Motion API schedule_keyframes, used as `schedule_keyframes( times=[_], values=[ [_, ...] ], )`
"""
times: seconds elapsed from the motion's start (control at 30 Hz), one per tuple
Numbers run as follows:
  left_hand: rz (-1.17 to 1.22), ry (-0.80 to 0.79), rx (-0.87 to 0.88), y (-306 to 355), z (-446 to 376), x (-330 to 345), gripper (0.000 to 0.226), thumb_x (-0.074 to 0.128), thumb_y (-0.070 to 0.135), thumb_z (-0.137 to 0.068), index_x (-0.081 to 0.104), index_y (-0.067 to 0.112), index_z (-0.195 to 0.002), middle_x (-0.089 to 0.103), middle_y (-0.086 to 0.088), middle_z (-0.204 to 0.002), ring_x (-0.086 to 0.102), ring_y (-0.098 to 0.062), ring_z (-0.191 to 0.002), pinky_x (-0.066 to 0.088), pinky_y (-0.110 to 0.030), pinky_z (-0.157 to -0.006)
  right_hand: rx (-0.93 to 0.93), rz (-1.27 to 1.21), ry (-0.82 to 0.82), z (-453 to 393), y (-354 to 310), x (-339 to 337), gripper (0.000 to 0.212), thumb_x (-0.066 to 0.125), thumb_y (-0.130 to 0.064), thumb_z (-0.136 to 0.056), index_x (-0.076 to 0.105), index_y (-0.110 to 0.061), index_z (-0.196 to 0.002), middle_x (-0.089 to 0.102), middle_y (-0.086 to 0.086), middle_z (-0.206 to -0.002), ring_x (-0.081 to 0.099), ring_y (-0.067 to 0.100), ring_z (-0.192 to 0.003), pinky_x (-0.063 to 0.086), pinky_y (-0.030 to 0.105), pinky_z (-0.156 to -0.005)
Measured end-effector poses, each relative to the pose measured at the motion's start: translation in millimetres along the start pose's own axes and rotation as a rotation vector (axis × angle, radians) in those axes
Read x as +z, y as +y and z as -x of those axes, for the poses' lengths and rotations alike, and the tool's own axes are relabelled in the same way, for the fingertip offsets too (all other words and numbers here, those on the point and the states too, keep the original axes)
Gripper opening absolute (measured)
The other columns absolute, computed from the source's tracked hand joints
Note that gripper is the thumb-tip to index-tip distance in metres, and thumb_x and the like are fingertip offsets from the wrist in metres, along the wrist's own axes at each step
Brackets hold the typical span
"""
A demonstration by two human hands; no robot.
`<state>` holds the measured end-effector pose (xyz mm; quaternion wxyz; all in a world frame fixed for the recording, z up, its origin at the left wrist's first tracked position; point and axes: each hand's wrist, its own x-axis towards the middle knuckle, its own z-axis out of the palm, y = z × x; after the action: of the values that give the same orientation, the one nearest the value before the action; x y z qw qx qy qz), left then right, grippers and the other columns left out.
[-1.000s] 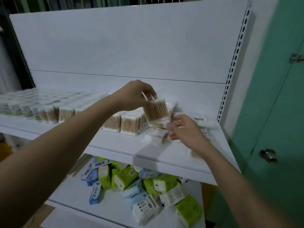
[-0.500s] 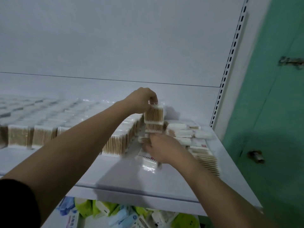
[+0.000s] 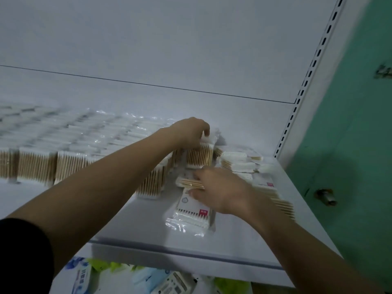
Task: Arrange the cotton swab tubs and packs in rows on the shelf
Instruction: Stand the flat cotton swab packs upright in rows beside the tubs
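Observation:
My left hand (image 3: 192,132) grips the top of an upright clear pack of wooden cotton swabs (image 3: 200,155) at the back right end of the rows of packs (image 3: 70,164) on the white shelf (image 3: 148,225). My right hand (image 3: 220,190) lies over a flat pack of swabs (image 3: 188,183), its fingers curled onto it. A flat white pack with a red label (image 3: 191,215) lies just in front of that hand. More loose packs (image 3: 239,161) lie scattered behind and to the right.
A slotted shelf upright (image 3: 305,85) and a green door (image 3: 356,132) with a knob (image 3: 325,197) stand at the right. Below the shelf lie green, blue and white tissue packs (image 3: 148,279). A white back panel (image 3: 169,49) closes the shelf.
The view has moved closer and higher. My left hand has lowered its pack to the back of the row. My right hand has shifted left onto a flat pack.

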<state>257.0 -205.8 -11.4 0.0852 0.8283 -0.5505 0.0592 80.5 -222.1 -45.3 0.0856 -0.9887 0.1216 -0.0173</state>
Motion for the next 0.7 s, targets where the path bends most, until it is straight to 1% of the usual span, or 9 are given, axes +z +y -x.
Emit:
schedule_keyframes(
  times=[0.07,0.13,0.17,0.27,0.37,0.43,0.53,0.6,0.7],
  values=[
    [-0.032,0.072,0.009,3,7,-3,0.047,0.071,0.022,-0.082,0.054,0.020,-0.126,0.058,-0.001,-0.115,0.050,-0.021,-0.108,0.044,-0.033,-0.085,0.000,-0.097,0.069,3,3,-4,0.029,0.054,-0.038,-0.098,0.060,-0.018,-0.119,0.062,0.001,-0.116,0.061,0.021,-0.104,0.051,0.035,-0.082],
    [0.007,0.181,0.012,10,19,-9,0.042,0.067,0.026,-0.085,0.055,0.022,-0.125,0.057,0.000,-0.114,0.048,-0.021,-0.109,0.044,-0.035,-0.088,-0.004,-0.143,0.184,9,9,-11,0.028,0.052,-0.035,-0.099,0.061,-0.016,-0.117,0.062,0.001,-0.115,0.060,0.020,-0.102,0.050,0.037,-0.086],
    [0.060,0.235,0.007,15,27,-12,0.037,0.065,0.027,-0.086,0.057,0.022,-0.122,0.058,0.001,-0.112,0.048,-0.020,-0.107,0.044,-0.035,-0.088,0.002,-0.171,0.240,13,12,-16,0.025,0.051,-0.034,-0.099,0.064,-0.017,-0.113,0.064,0.001,-0.111,0.061,0.019,-0.099,0.051,0.038,-0.086],
    [0.207,0.353,-0.010,38,56,-14,0.024,0.062,0.026,-0.088,0.063,0.021,-0.112,0.061,0.003,-0.102,0.050,-0.015,-0.096,0.045,-0.031,-0.083,0.049,-0.231,0.367,31,26,-27,0.019,0.051,-0.031,-0.098,0.068,-0.023,-0.099,0.068,-0.005,-0.095,0.062,0.014,-0.085,0.054,0.038,-0.079],
    [0.348,0.365,-0.010,67,88,-9,0.015,0.062,0.026,-0.088,0.066,0.024,-0.102,0.060,0.010,-0.092,0.057,-0.012,-0.089,0.049,-0.031,-0.079,0.116,-0.299,0.439,55,46,-31,0.018,0.052,-0.031,-0.097,0.069,-0.026,-0.093,0.067,-0.012,-0.090,0.063,0.011,-0.080,0.053,0.034,-0.076],
    [0.417,0.338,-0.013,90,106,-2,0.015,0.063,0.026,-0.088,0.066,0.024,-0.102,0.061,0.012,-0.092,0.059,-0.009,-0.086,0.051,-0.030,-0.079,0.161,-0.347,0.503,71,63,-30,0.016,0.053,-0.030,-0.097,0.068,-0.026,-0.093,0.067,-0.014,-0.090,0.062,0.007,-0.078,0.051,0.032,-0.074],
    [0.454,0.293,-0.017,126,128,20,0.024,0.065,0.026,-0.088,0.063,0.023,-0.112,0.062,0.006,-0.104,0.058,-0.010,-0.088,0.051,-0.029,-0.079,0.268,-0.304,0.571,96,90,-18,0.018,0.049,-0.025,-0.100,0.066,-0.020,-0.099,0.066,-0.003,-0.097,0.059,0.015,-0.081,0.044,0.030,-0.071],
    [0.487,0.302,-0.039,149,138,36,0.033,0.066,0.028,-0.087,0.059,0.022,-0.120,0.059,0.003,-0.112,0.056,-0.010,-0.090,0.050,-0.027,-0.079,0.333,-0.273,0.564,111,105,-3,0.021,0.045,-0.020,-0.102,0.064,-0.015,-0.110,0.063,0.003,-0.109,0.058,0.018,-0.089,0.044,0.030,-0.076],
    [0.582,0.378,-0.185,175,145,55,0.045,0.067,0.031,-0.087,0.053,0.020,-0.128,0.052,0.001,-0.119,0.057,-0.013,-0.092,0.049,-0.028,-0.081,0.392,-0.323,0.555,130,118,23,0.030,0.044,-0.010,-0.101,0.059,-0.007,-0.126,0.058,0.009,-0.126,0.057,0.022,-0.106,0.042,0.029,-0.085]
  ],
)
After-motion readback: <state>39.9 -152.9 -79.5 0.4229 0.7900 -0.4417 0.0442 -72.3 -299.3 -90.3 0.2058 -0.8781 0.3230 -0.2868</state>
